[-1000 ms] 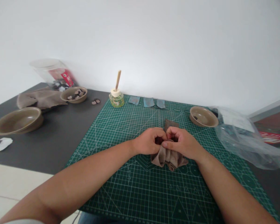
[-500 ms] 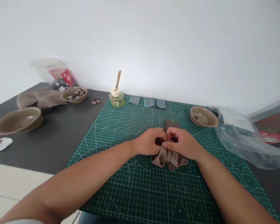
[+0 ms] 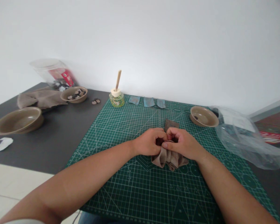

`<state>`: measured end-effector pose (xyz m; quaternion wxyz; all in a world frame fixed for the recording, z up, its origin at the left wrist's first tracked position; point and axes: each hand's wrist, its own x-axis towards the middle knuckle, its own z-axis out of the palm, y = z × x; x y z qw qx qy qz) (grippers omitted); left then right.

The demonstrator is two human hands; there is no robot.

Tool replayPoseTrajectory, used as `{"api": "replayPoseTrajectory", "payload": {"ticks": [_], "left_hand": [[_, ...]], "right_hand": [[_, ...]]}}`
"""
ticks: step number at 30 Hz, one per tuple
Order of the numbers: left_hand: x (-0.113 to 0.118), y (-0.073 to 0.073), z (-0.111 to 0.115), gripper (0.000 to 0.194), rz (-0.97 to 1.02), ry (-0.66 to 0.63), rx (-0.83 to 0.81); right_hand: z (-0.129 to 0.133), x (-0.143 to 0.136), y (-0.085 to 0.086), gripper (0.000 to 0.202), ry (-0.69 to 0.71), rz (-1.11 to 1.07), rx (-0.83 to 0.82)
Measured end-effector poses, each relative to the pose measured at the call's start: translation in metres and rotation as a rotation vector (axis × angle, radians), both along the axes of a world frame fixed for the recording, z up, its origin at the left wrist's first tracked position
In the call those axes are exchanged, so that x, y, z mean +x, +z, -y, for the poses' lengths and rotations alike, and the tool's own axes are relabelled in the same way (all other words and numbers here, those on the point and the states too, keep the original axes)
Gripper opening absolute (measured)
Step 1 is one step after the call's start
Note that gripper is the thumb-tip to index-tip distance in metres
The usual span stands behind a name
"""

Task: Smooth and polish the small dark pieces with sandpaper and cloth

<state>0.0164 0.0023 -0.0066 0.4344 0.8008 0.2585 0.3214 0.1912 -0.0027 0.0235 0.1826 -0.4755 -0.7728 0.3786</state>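
Over the green cutting mat, my left hand and my right hand meet with their fingertips together. Both are closed on a bunched brown cloth, whose folds hang down below the fingers. My right thumb presses on the top of the folds. Just beyond the hands a small dark brown square piece shows; whether it joins the cloth is hidden. What lies between the fingertips cannot be made out.
A tan bowl and a clear plastic bag are to the right. A diffuser bottle and blue-grey patches lie at the back. Leftward are a bowl of small pieces, another bowl, brown cloth and a clear jar.
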Motion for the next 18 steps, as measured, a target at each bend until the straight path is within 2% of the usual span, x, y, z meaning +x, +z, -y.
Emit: {"api": "replayPoseTrajectory", "payload": {"ticks": [18], "left_hand": [[-0.0001,-0.0011,-0.0005,0.01,-0.012,-0.006,0.01]], "right_hand": [[0.0001,0.0004,-0.0005,0.033,0.008,0.002,-0.01]]}}
